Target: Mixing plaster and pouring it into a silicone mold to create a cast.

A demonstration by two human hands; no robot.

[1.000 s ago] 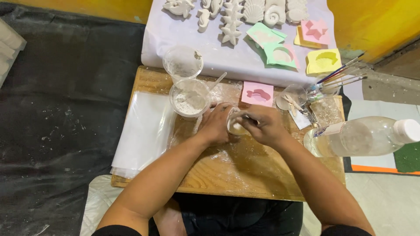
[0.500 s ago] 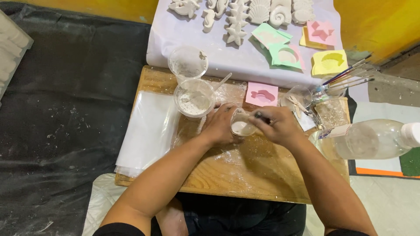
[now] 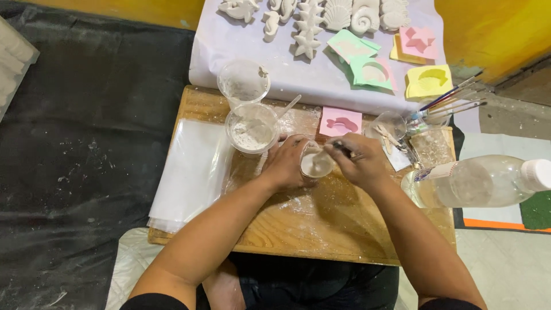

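My left hand [image 3: 285, 162] wraps around a small clear cup [image 3: 316, 165] of white paste on a wooden board [image 3: 321, 229]. My right hand [image 3: 363, 162] pinches a thin stick [image 3: 342, 148] whose tip dips into that cup. Just left of my hands stands a clear tub of white powder [image 3: 251, 130] with a white spoon [image 3: 287, 107] leaning in it. Behind the tub is an empty clear cup [image 3: 244, 82]. A pink mould with a sea-creature shape [image 3: 340, 121] lies just beyond my hands.
A plastic water bottle [image 3: 476, 182] lies on its side at the right. Paintbrushes [image 3: 450, 100] stick out of a glass jar [image 3: 431, 146]. White plaster sea shapes [image 3: 310, 28] and coloured moulds [image 3: 370, 72] rest on a white sheet [image 3: 241, 40]. Clear plastic sheets [image 3: 189, 172] cover the board's left.
The view has shifted slightly. My right hand has moved the stick around in the small cup while my left hand keeps holding it.
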